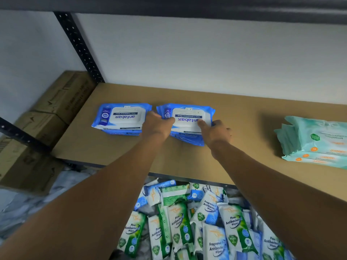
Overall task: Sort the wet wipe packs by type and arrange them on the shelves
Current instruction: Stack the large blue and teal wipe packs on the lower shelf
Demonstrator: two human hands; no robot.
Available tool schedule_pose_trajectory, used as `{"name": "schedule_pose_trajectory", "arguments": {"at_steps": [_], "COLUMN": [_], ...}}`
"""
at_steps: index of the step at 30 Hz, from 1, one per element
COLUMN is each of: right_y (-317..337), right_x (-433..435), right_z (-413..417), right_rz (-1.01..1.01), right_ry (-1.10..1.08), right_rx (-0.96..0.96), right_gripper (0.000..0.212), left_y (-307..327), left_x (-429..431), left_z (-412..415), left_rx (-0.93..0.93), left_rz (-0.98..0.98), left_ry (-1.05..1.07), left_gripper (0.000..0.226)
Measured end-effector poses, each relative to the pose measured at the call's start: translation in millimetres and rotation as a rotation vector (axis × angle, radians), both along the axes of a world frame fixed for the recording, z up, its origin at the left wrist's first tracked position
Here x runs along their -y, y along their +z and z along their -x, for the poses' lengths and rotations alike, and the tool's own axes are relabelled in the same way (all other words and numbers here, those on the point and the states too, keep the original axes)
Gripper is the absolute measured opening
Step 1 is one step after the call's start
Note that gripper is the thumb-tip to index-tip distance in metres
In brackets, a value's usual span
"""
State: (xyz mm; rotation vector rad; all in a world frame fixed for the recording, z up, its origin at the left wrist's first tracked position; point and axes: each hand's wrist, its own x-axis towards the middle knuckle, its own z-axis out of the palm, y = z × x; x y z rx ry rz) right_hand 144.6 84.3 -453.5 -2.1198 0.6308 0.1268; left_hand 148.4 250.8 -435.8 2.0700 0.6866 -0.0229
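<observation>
The shelf (pixel 244 117) holds little so far; many mixed packs (pixel 197 218) wait below it. A mint stack (pixel 315 139) lies at right, one blue stack (pixel 122 117) at left. My left hand (pixel 156 124) and right hand (pixel 216 133) grip a second blue stack (pixel 187 119) just beside it

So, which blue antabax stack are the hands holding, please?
The right-hand blue stack, gripped by the left hand and right hand; the left stack is not gripped.
</observation>
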Motion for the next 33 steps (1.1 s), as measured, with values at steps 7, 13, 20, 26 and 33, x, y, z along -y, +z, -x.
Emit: {"name": "schedule_pose_trajectory", "arguments": {"at_steps": [7,13,20,26,33], "right_y": [30.6,41.6,33.0,36.0,23.3], "right_x": [19.0,27.3,31.7,36.6,17.7], "right_z": [-12.3,-15.2,-8.1,-14.4,-30.2], "right_rz": [-0.589,-0.601,-0.629,-0.623,-0.598], "right_ry": [-0.161,-0.141,0.088,0.184,-0.035], "right_rx": [0.136,0.197,0.043,-0.097,0.044], "right_gripper": [0.035,0.057,0.048,0.046,0.075], "left_y": [17.9,23.2,16.2,18.4,4.4], "left_x": [-1.3,-7.6,4.6,1.1,15.5], "left_z": [28.6,34.9,43.0,21.4,8.3], "left_rx": [-0.239,-0.199,-0.243,-0.009,-0.079], "left_rz": [0.466,0.33,0.719,0.985,0.593], "left_ry": [-0.054,-0.215,-0.338,0.019,0.104], "left_gripper": [0.042,0.046,0.024,0.029,0.048]}}
